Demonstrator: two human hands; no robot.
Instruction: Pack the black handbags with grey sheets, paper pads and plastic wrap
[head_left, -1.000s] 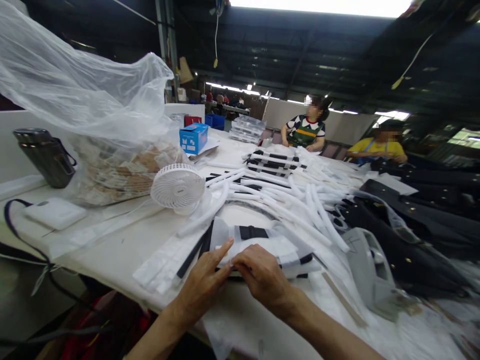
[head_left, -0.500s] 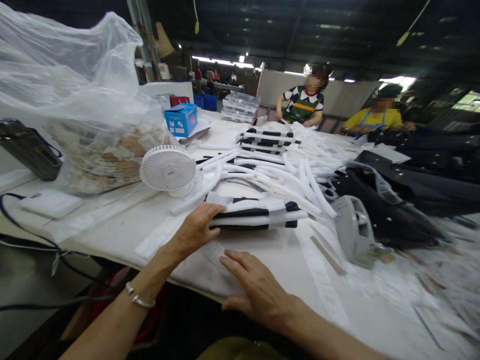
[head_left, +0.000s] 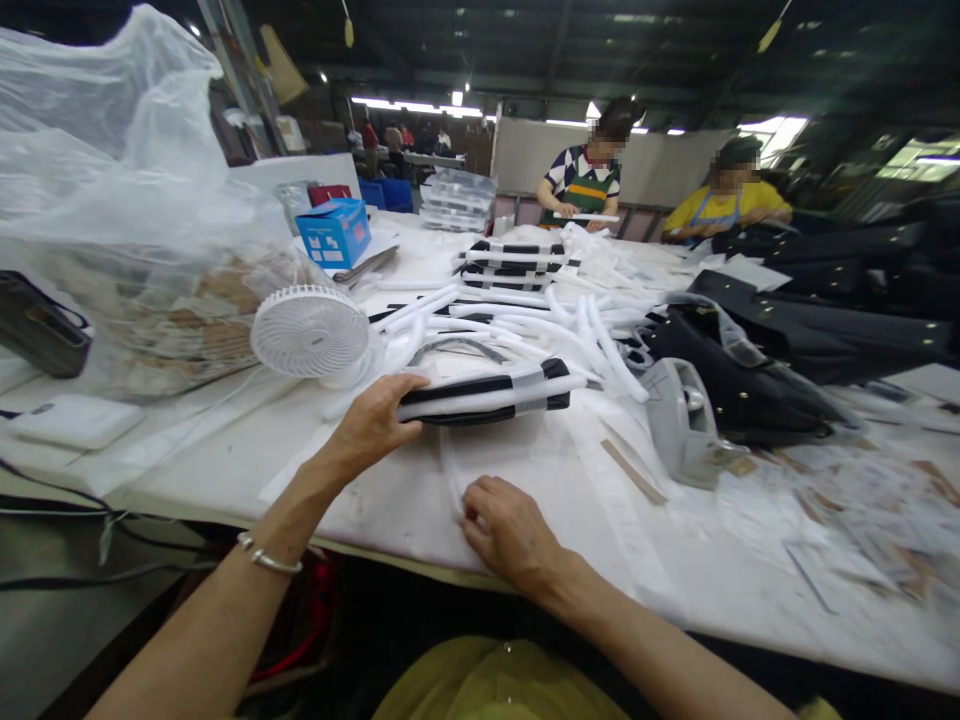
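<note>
My left hand (head_left: 373,424) grips the near end of a folded black-and-white bundle (head_left: 487,395), which is wrapped with white bands and held just above the white table (head_left: 225,450). My right hand (head_left: 508,530) rests near the table's front edge with its fingers curled, pinching a thin white strip (head_left: 452,480) that lies on the cloth. A metal bracelet (head_left: 266,560) sits on my left wrist.
A small white fan (head_left: 309,331) stands left of the bundle. Behind it lie a big plastic bag (head_left: 127,200), a blue box (head_left: 334,232), several white strips (head_left: 525,325) and stacked bundles (head_left: 514,262). A grey tape dispenser (head_left: 682,420) and black garments (head_left: 757,370) lie right. Two people (head_left: 585,185) work at the far side.
My left hand has taken the bundle by its end and lifted it away. My right hand left the bundle, moved to the front edge and closed on a white strip.
</note>
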